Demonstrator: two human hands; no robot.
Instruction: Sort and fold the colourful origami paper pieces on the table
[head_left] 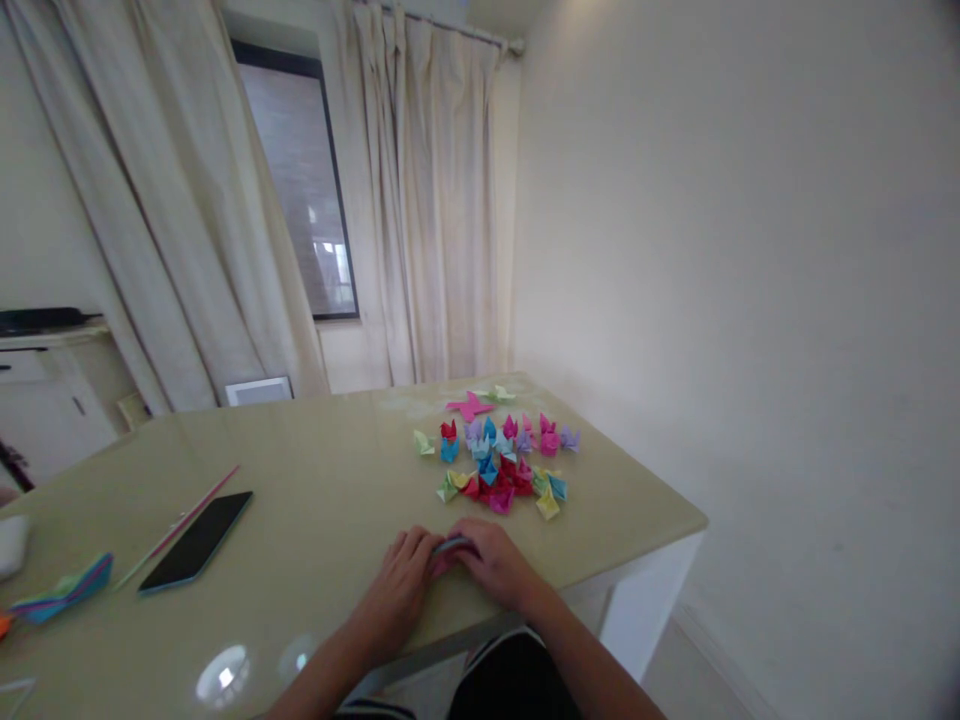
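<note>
Both my hands meet near the table's front edge over a piece of pink paper with a pale, greyish upper edge. My left hand closes on its left side, fingers bent over it. From the other side my right hand grips it, the thumb hidden and the fingers curled. Most of the paper is covered, so its exact fold cannot be made out. Just beyond lies a cluster of small folded paper pieces in red, blue, pink, purple, green and yellow. Behind them is a flat pink cross-shaped paper.
A dark phone lies left on the glossy table, beside a thin pink-and-green strip. Further left are colored paper sheets and a white object. A wall stands right of the table; curtains hang behind.
</note>
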